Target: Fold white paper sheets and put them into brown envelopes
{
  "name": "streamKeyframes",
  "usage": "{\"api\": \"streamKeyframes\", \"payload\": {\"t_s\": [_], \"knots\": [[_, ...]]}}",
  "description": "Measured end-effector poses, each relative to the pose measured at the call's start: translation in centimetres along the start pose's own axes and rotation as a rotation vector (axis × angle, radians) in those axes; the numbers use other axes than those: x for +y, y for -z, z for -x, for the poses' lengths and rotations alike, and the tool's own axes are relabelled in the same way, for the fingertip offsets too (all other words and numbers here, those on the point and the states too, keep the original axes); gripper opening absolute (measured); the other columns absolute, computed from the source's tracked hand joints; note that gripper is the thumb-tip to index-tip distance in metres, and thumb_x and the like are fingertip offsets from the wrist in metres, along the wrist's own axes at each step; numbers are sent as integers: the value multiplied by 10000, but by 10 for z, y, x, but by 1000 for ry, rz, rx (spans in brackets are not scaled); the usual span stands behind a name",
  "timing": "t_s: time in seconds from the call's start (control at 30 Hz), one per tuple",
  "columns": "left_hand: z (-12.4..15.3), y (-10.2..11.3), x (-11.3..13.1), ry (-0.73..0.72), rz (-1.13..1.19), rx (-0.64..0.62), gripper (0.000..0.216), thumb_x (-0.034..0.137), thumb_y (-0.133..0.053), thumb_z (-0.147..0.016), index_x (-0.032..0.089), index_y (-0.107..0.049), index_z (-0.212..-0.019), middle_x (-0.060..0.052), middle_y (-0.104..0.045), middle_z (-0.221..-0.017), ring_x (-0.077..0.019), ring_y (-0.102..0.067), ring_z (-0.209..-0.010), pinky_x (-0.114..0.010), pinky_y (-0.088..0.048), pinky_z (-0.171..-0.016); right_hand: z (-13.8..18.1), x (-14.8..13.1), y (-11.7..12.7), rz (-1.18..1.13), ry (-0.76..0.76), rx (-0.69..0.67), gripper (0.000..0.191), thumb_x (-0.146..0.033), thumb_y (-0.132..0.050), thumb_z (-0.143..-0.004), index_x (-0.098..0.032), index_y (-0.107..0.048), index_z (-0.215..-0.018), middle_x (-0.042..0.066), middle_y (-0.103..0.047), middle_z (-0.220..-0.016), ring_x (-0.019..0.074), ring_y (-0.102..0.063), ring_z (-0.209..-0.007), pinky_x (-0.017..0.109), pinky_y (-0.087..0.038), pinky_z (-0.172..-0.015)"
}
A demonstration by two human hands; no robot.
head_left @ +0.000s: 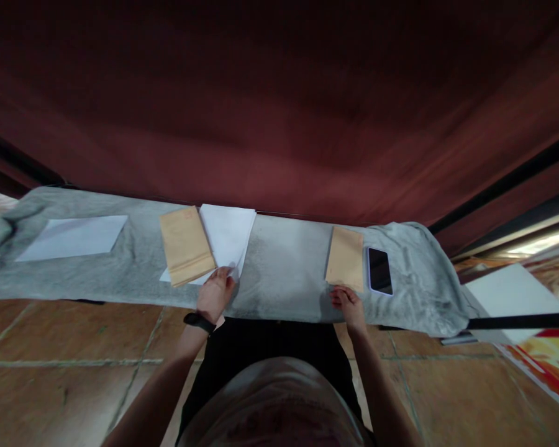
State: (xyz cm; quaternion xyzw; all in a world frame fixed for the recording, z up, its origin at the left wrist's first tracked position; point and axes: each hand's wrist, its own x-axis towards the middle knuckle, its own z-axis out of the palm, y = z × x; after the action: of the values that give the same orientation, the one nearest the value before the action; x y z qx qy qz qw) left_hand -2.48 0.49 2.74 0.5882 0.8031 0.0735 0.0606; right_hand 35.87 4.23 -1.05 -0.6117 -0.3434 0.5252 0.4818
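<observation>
My left hand [217,290], a dark band on its wrist, is at the near corner of a stack of white paper [228,233]. Its fingers are bent together on the sheets' edge, and the fingertips are partly hidden. Just left of it, a pile of brown paper envelopes [186,245] lies tilted, overlapping the white sheets. My right hand [347,302] rests at the near edge of another brown envelope pile [345,257], its fingers loosely curled and slightly apart. Nothing shows in that hand.
A phone [380,271] lies right of the right-hand envelopes. Toward the left end of the grey cloth-covered bench [289,261] is a white sheet [74,237]. A dark red curtain [270,155] hangs behind. A white board [515,298] is at the right, above the tiled floor [65,335].
</observation>
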Motion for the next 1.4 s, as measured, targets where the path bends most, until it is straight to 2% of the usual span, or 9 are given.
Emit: {"api": "streamKeyframes", "payload": {"t_s": [0.2, 0.5, 0.67, 0.83, 1.03, 1.13, 1.2, 1.27, 1.4], "knots": [[-5, 9, 2, 38, -59, -33, 310, 292, -409, -968, 146, -636, -1121, -126, -750, -963, -249, -730, -855, -299, -484, -698, 0, 3, 1, 26, 39, -20, 381, -548, -756, -671, -218, -706, -855, 36, -735, -732, 183, -620, -601, 294, -518, -544], [-6, 16, -2, 37, -68, -40, 272, 243, -411, -963, 179, -674, -992, -110, -759, -915, -232, -726, -831, -288, -461, -690, 6, 2, 1, 44, 89, -23, 375, -533, -734, -689, -213, -702, -882, 33, -728, -755, 171, -607, -616, 279, -511, -548], [-9, 12, -14, 65, 110, 50, 271, 277, -429, -955, 187, -682, -997, -98, -761, -891, -228, -722, -809, -280, -477, -677, 7, 0, 0, 53, 92, -23, 391, -546, -737, -689, -205, -706, -879, 34, -722, -743, 173, -603, -620, 284, -507, -560], [-15, 8, -24, 100, 326, 132, 207, 320, -488, -919, 197, -653, -897, -80, -763, -862, -208, -704, -776, -273, -489, -683, 7, 2, -3, 77, 106, -1, 357, -519, -720, -700, -214, -707, -883, 33, -715, -741, 182, -593, -614, 297, -494, -563], [-16, 8, -25, 158, 391, 205, 184, 327, -507, -909, 204, -630, -851, -61, -730, -800, -213, -679, -743, -296, -481, -668, 8, 2, -2, 119, 135, 2, 314, -483, -681, -732, -217, -705, -896, 27, -718, -743, 182, -588, -615, 290, -485, -561], [-8, 10, -11, 127, 364, 241, 233, 349, -459, -956, 200, -636, -930, -71, -725, -850, -221, -678, -781, -308, -496, -707, 9, 1, -6, 112, 134, 15, 293, -470, -687, -737, -218, -705, -887, 21, -719, -735, 175, -582, -606, 278, -474, -545], [1, 10, 7, 50, 353, 234, 273, 356, -422, -984, 195, -642, -976, -88, -723, -900, -237, -682, -834, -323, -507, -751, 11, 0, -16, 98, 125, -3, 280, -462, -698, -738, -225, -708, -888, 16, -725, -745, 171, -589, -607, 272, -478, -538], [13, 8, 30, -79, 350, 225, 283, 351, -413, -1001, 196, -649, -1010, -107, -720, -970, -255, -678, -924, -343, -512, -825, 15, -1, -33, 66, 97, -64, 274, -465, -716, -736, -235, -715, -884, 13, -733, -761, 172, -603, -612, 273, -494, -540], [41, -1, 78, -313, 327, 157, 261, 279, -406, -1018, 216, -659, -1029, -100, -713, -970, -250, -668, -943, -357, -510, -877, 28, -3, -81, 12, -12, -284, 292, -513, -711, -774, -255, -727, -909, 27, -762, -863, 193, -663, -678, 296, -542, -593]]}}
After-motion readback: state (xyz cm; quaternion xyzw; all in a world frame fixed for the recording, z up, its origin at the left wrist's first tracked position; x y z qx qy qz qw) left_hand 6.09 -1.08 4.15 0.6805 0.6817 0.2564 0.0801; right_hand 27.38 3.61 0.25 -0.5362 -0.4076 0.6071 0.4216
